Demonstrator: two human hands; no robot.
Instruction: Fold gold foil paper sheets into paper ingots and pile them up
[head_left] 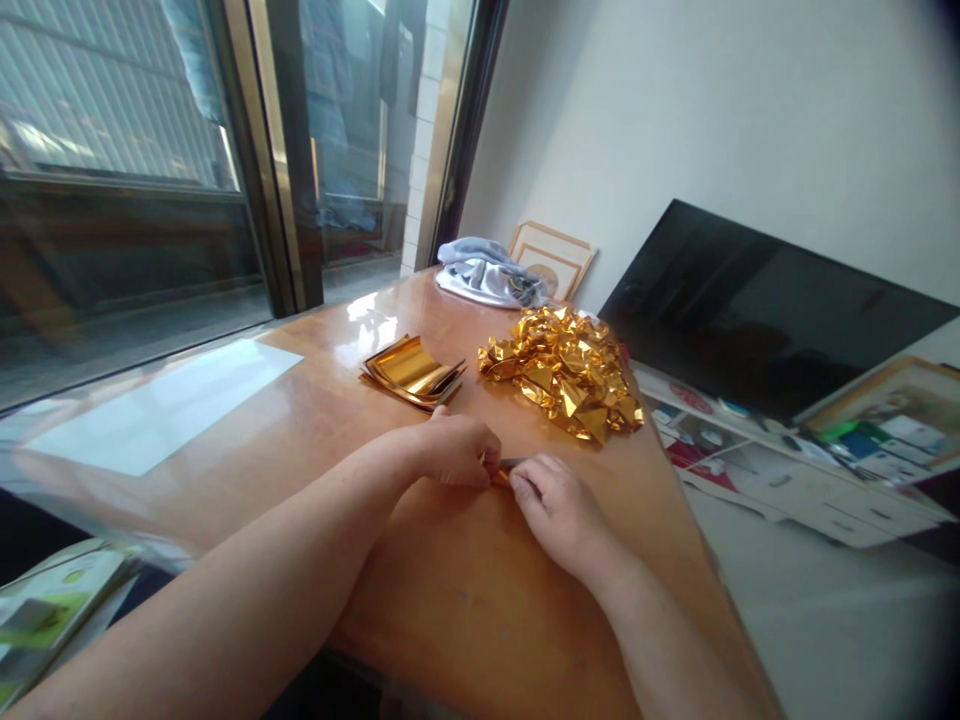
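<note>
Between my two hands, low over the wooden table [480,590], is a small piece of gold foil paper [505,476], mostly covered by fingers. My left hand [457,450] pinches its left end with curled fingers. On the other end, the thumb and fingers of my right hand [551,505] close on it. Just beyond my left hand lies a stack of flat gold foil sheets [414,370], slightly curled at the edges. A heap of folded gold foil pieces [570,375] sits farther back, to the right of the stack.
A grey-white bundle of cloth [487,272] lies at the table's far end, with framed pictures [555,260] behind it. On the left is a white sheet [169,405] near the glass door [360,130]. A television [772,310] and white cabinet [795,480] stand right.
</note>
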